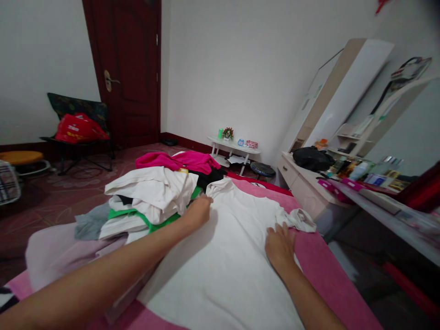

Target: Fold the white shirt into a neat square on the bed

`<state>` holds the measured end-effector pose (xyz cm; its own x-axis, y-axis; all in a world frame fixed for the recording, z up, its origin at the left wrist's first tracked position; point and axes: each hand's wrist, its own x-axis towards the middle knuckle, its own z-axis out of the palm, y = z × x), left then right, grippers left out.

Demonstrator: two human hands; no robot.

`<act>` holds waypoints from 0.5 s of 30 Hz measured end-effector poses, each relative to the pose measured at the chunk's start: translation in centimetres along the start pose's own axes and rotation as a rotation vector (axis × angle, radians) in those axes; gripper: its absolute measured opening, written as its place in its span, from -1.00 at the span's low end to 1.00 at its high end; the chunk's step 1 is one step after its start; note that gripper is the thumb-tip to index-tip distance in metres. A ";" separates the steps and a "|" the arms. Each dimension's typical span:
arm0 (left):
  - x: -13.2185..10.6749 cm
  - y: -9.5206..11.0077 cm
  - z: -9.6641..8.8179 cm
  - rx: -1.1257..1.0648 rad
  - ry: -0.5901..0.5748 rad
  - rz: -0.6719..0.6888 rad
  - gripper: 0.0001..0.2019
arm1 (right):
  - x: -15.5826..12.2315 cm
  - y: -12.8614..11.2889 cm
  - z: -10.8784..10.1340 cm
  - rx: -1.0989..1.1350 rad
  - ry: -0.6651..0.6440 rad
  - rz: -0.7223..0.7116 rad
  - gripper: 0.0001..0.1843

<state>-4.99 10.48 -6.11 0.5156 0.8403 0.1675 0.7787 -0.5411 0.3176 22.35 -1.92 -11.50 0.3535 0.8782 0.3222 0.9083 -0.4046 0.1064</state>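
A white T-shirt (233, 256) lies spread on a pink cover, its collar end away from me and its right sleeve (302, 220) bunched up. My left hand (201, 211) is closed at the shirt's far left edge, thumb and fingers pinching the fabric. On the right side, my right hand (281, 247) rests on the shirt just below that sleeve, its fingers bent a little and apart. Beside my left forearm is a pile of clothes with a folded white garment (151, 188) on top and a green one (154, 224) beneath.
Bright pink clothing (177, 160) lies behind the pile. To the right stand a white dressing table (302, 183) with a black bag (312, 158) and bottles, and a long shelf edge (385, 215). A folding chair (77, 103) holds a red bag (80, 128) near the door (129, 68).
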 end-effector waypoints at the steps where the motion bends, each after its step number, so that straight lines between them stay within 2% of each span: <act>1: 0.9 -0.3 -0.7 0.050 0.027 -0.043 -0.62 | 0.2 -1.6 -0.4 0.075 0.016 -0.062 -0.64; 4: 3.2 -1.0 -1.8 0.149 0.036 -0.121 -0.68 | 0.4 -5.5 -0.3 0.409 0.019 -0.230 -0.58; 6: 4.5 -1.2 -1.8 0.189 0.026 -0.152 -0.73 | 0.3 -6.9 0.4 0.569 -0.013 -0.265 -0.55; 10: 6.7 -1.2 -0.7 0.203 0.010 -0.189 -0.77 | 0.2 -6.8 1.6 0.645 -0.070 -0.262 -0.52; 15: 8.3 -0.7 1.2 0.109 -0.030 -0.156 -0.75 | 0.5 -5.8 1.7 0.711 -0.062 -0.262 -0.57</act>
<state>-0.86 17.80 -6.05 0.3947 0.9138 0.0955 0.8833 -0.4060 0.2343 17.64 1.30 -13.50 0.0992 0.9440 0.3145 0.8824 0.0626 -0.4663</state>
